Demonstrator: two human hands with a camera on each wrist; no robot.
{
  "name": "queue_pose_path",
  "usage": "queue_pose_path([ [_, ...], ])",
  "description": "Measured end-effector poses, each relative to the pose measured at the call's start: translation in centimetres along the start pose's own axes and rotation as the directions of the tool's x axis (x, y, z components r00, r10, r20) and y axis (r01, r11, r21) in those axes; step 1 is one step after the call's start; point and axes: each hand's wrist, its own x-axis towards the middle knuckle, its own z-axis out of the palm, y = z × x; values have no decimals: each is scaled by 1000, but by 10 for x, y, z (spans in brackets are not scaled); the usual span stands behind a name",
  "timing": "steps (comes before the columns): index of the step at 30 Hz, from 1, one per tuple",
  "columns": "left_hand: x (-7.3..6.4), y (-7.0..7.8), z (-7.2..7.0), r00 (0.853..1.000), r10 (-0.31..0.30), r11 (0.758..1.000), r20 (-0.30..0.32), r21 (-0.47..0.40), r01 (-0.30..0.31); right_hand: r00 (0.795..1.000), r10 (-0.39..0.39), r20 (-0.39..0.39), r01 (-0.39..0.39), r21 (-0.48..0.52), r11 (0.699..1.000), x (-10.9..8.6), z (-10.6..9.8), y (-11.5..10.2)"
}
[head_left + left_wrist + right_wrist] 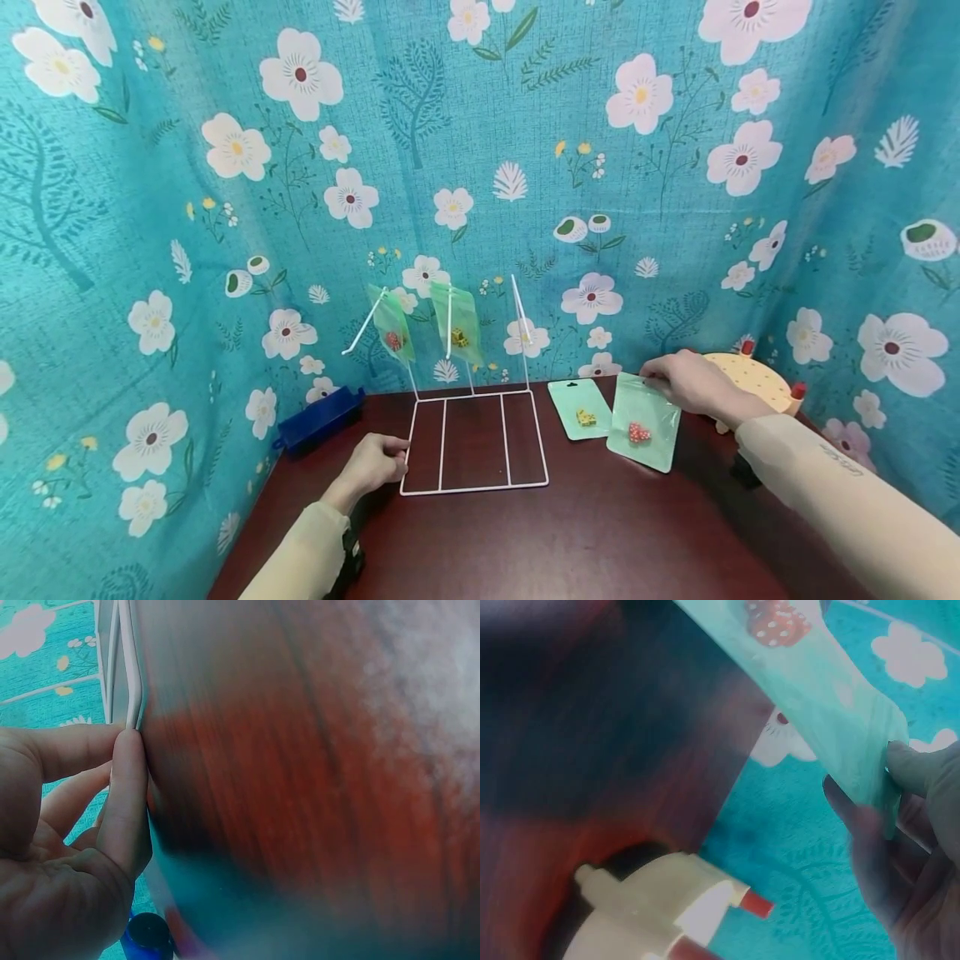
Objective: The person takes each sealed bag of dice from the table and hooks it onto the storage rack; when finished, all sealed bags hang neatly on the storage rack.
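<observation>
A white wire display rack (474,487) stands on the dark red-brown table, its hooks reaching forward at the top. My left hand (375,461) pinches the left wire of its base between thumb and finger, as the left wrist view shows. From two hooks hang green pouches, one with red dice (393,340) inside and one with yellow dice (460,337). To the right of the rack, my right hand (684,381) pinches the top edge of a green pouch (654,410) holding red polka-dotted dice (778,622). Beside it lies another green pouch (567,408) with yellow dice.
A blue tray-like holder (321,421) sits at the left back of the table. At the right back, behind my right arm, is a round cream-coloured piece (738,375) with red-tipped pegs. A floral teal curtain (480,167) hangs close behind.
</observation>
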Motion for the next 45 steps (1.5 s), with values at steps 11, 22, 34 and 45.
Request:
queue_pose_path([
  [11, 1, -3, 1, 1000, 2, 998, 10, -56, -2, 999, -32, -2, 32, 106, 994, -4, -17, -29],
  [22, 0, -3, 0, 1000, -5, 998, 21, -57, 6, 979, -76, -188, 106, 156, 982, -14, -39, -53],
  [34, -2, -2, 0, 1000, -2, 998, 13, -56, 3, 894, -158, -419, 261, 201, 944, -26, -67, -85],
  [45, -3, 1, -1, 1000, 6, 999, 7, -35, -6, 822, -347, -453, 482, 227, 846, -25, -86, -116],
])
